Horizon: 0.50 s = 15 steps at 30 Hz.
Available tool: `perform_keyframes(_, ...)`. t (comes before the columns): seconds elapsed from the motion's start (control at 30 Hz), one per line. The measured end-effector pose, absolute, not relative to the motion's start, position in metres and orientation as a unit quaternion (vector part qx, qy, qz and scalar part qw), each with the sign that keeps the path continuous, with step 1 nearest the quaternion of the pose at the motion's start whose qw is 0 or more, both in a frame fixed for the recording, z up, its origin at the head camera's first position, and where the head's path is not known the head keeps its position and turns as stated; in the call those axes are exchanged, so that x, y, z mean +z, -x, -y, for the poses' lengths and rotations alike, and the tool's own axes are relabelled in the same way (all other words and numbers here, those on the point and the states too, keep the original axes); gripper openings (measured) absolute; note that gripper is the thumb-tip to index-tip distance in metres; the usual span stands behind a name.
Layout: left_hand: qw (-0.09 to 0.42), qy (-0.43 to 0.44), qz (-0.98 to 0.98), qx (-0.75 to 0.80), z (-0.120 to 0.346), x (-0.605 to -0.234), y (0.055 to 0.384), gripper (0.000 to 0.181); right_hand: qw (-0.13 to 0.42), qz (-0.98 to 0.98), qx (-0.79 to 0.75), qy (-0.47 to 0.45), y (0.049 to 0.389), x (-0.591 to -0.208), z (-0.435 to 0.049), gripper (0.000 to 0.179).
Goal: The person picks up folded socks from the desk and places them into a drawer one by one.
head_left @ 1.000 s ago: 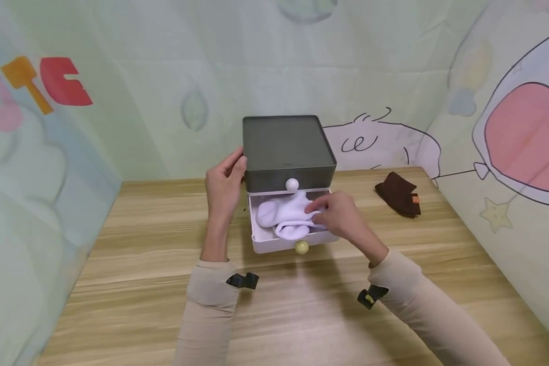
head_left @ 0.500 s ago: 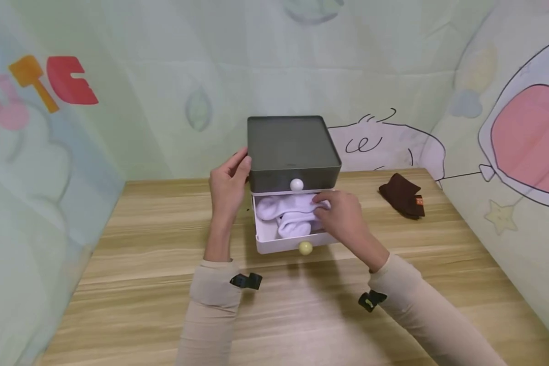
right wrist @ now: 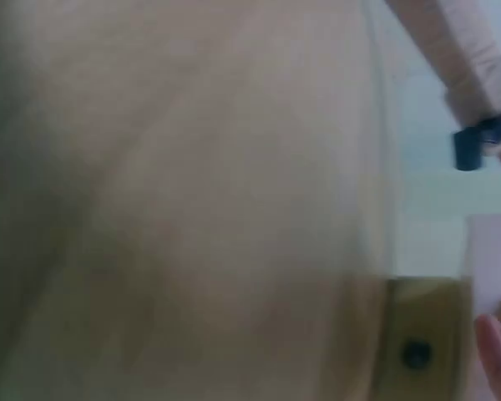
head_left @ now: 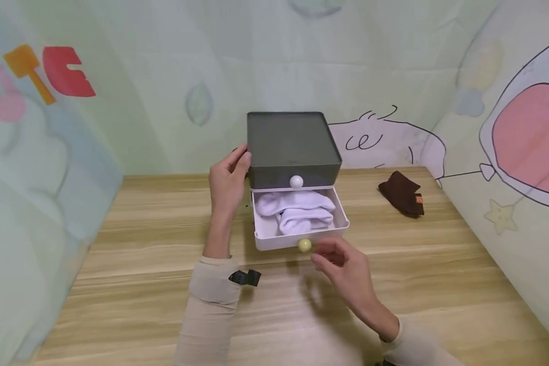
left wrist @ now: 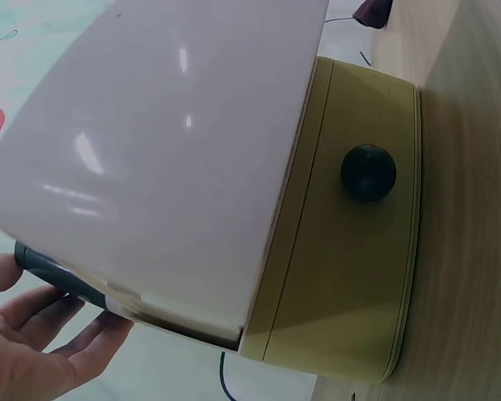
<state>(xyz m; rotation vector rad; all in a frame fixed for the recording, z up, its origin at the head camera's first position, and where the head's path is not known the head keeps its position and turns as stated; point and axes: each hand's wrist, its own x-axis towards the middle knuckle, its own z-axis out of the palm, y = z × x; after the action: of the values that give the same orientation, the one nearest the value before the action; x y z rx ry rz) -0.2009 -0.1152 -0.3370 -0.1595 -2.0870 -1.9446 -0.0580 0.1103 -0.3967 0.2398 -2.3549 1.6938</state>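
A small drawer box [head_left: 293, 137] with a dark grey top tier stands at the back of the table. Its white middle drawer [head_left: 267, 244] is pulled out, with white folded socks [head_left: 297, 203] inside. My left hand [head_left: 227, 185] grips the left side of the box, thumb near the front edge of the dark tier. Just right of the drawer's yellow knob [head_left: 304, 245] is my right hand [head_left: 349, 269], fingers loosely curved and holding nothing. In the left wrist view a mustard bottom drawer [left wrist: 334, 251] with a dark knob [left wrist: 368, 173] is closed beneath the white one.
A folded dark brown cloth piece with an orange label [head_left: 400, 195] lies on the wooden table [head_left: 155, 229], right of the box. A printed fabric backdrop [head_left: 155, 91] rises behind and along both sides.
My right hand has let go of the white socks, left the drawer and come down toward me beside the yellow knob. The socks now lie flatter inside. My left hand has stayed on the box.
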Motion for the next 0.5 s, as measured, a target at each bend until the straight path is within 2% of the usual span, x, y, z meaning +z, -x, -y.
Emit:
perform_keyframes(0.3, 0.132, 0.048, 0.715, -0.685, 0.116, -0.34, 0.202, 0.04, 0.124, 0.804, 0.574, -0.09, 0.081, -0.405, -0.087, 0.02)
perform_keyframes(0.5, 0.133, 0.046, 0.714, -0.686, 0.115, -0.338, 0.204, 0.04, 0.139, 0.798, 0.581, -0.074, 0.109, -0.401, -0.08, 0.02)
